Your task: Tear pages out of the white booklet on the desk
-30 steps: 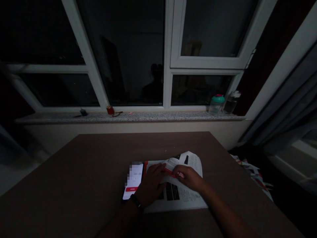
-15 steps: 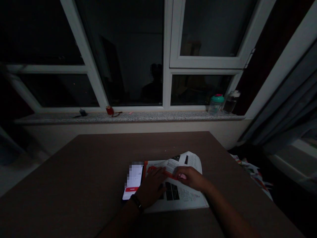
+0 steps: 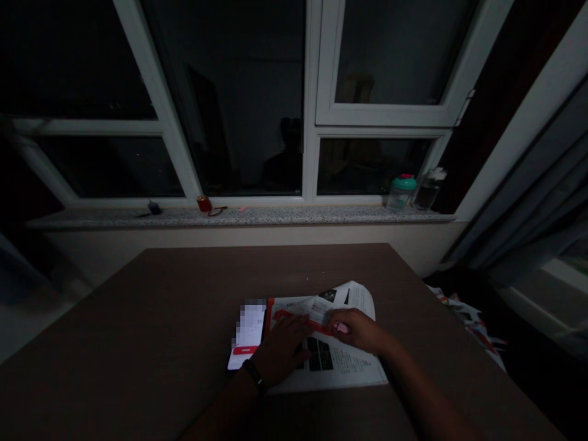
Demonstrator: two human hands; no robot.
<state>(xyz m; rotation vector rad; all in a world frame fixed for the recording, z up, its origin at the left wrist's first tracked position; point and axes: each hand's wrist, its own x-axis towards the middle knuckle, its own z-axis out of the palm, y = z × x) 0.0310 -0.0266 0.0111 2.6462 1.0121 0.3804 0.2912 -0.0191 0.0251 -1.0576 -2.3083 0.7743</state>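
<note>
A lit smartphone (image 3: 248, 334) lies on the brown table, with a red button on its screen, and my left hand (image 3: 281, 349) rests flat beside it. That hand presses on a printed white paper sheet (image 3: 340, 367) and wears a black wristband (image 3: 252, 373). Its fingers lie near a red strip (image 3: 298, 318) on the paper. My right hand (image 3: 356, 331) sits on a raised, folded paper flap (image 3: 342, 300), pinching a small pink object (image 3: 340, 328). Part of the strip is hidden under my hands.
The brown table (image 3: 138, 318) stretches in front of me. Beyond it is a granite windowsill (image 3: 239, 216) with a small red object (image 3: 204, 204) and several bottles, including a green-capped one (image 3: 401, 193). Crumpled printed papers (image 3: 468, 321) lie beyond the right table edge.
My left hand has slid slightly toward the phone, showing more of the red strip. My right hand has moved slightly right, and the paper flap has shifted, showing more of its dark picture.
</note>
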